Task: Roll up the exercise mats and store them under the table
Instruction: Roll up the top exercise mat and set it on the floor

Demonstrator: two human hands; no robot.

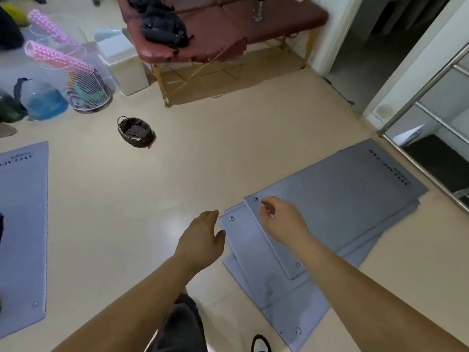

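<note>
Mats [342,196] lie flat, stacked lower right, another mat [22,212] lower left, none rolled or under the table [223,34] upper centre; your left hand [203,235] and right hand [281,222] hover loose-fingered, holding nothing.

1. Grey-blue across the stacked exercise mats [342,199], with black lettering and silver eyelets.
2. Same grey-blue on the lone mat [22,224] at left, with dark lettering.
3. Maroon padding over pale yellow legs on the massage table [228,36].
4. Pink with a pale triangle pattern on the rolled mats [58,59].
5. Dark brown weave on the basket [135,132].
6. Glossy cream on the floor [152,199].
</note>
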